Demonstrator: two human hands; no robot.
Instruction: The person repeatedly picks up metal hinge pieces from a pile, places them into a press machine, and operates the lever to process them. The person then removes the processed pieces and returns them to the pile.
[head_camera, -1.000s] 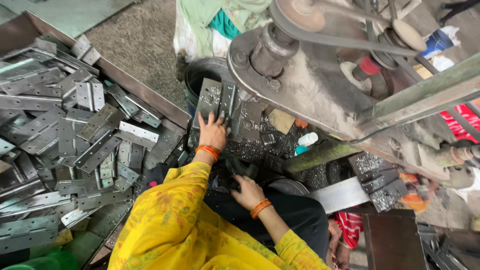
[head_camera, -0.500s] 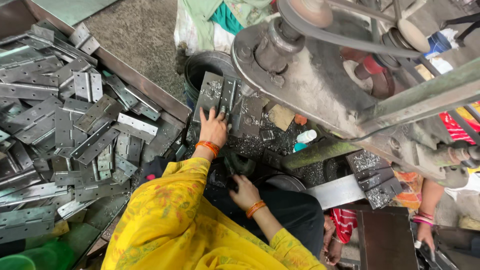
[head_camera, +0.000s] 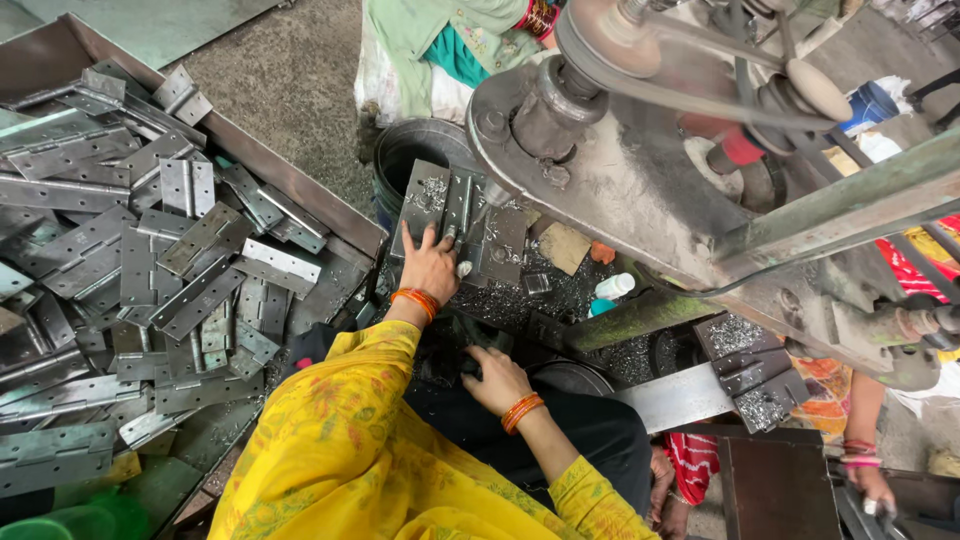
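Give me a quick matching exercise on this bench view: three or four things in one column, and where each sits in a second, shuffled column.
Things:
1. left hand
2. right hand
3. pile of loose hinges
4. small white bottle

Places:
A. in the metal tray at the left of the view
B. pressed on the open hinge under the machine
C. on the shavings-strewn bench, right of the open hinge
D. low over the lap, on a dark part that is hard to make out

Pairs: 1-B, 2-D, 3-A, 4-C
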